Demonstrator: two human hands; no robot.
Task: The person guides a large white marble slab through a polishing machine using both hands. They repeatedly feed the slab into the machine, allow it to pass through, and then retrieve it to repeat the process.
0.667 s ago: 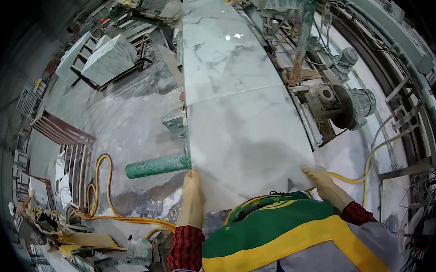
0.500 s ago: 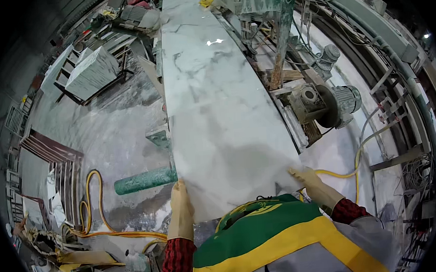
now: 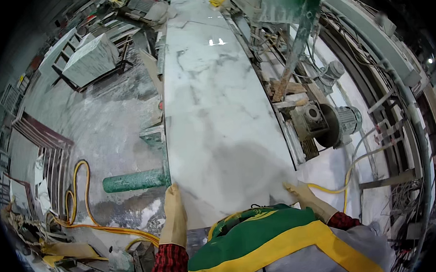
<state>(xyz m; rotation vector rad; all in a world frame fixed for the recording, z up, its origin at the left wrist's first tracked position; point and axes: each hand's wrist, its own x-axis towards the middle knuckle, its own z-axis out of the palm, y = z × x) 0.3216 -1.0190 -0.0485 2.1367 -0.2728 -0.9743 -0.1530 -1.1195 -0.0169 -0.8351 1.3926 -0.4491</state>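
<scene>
A long white marble slab [image 3: 216, 111] with grey veins and a polished face stretches away from me over a machine bed. Both hands wear cream gloves below red-and-black checked cuffs. My left hand [image 3: 173, 210] is closed on the slab's left edge near its close corner, beside a green roller [image 3: 134, 181]. My right hand [image 3: 307, 199] holds the right edge near the other close corner. The fingers under the slab are hidden. A green and yellow apron [image 3: 265, 234] covers my front, against the slab's near end.
To the right are a motor with a gearbox [image 3: 336, 122] and a green machine post [image 3: 300, 49]. A yellow hose [image 3: 87, 188] loops on the left floor. Stone offcuts [image 3: 101, 270] lie at lower left. A marble block [image 3: 91, 59] rests on a frame.
The view has shifted slightly, so the roller, hose and hands appear a little further left. Both hands keep the same grip on the slab's edges.
</scene>
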